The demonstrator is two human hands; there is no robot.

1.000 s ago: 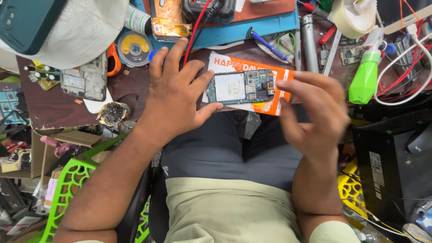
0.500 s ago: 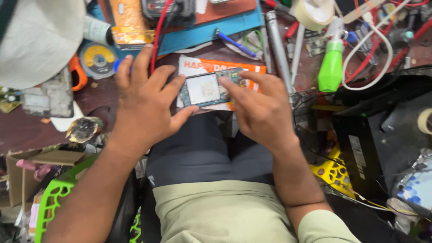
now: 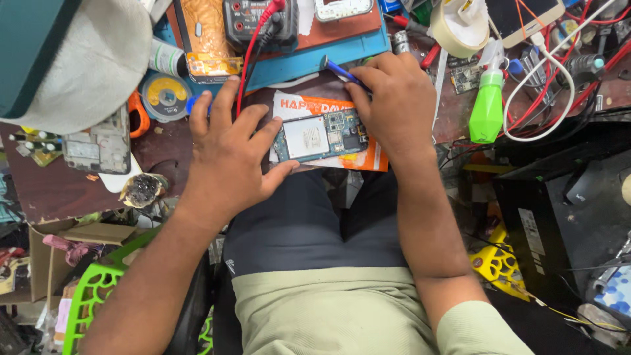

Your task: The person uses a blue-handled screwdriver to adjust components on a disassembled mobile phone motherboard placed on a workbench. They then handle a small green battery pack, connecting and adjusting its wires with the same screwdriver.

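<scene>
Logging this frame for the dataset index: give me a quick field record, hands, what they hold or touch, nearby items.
left hand: left hand flat on the bench, fingers spread, thumb against the edge of the opened phone
right hand: right hand above the phone's right end, gripping a blue tool
phone: back off, circuit board and metal shield exposed, lying on an orange and white card
nearby: green spray bottle, tape roll, multimeter with red lead
surface: cluttered brown workbench

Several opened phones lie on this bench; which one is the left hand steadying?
The opened phone on the orange card, under the left hand; the other opened phone lies untouched farther left.
</scene>
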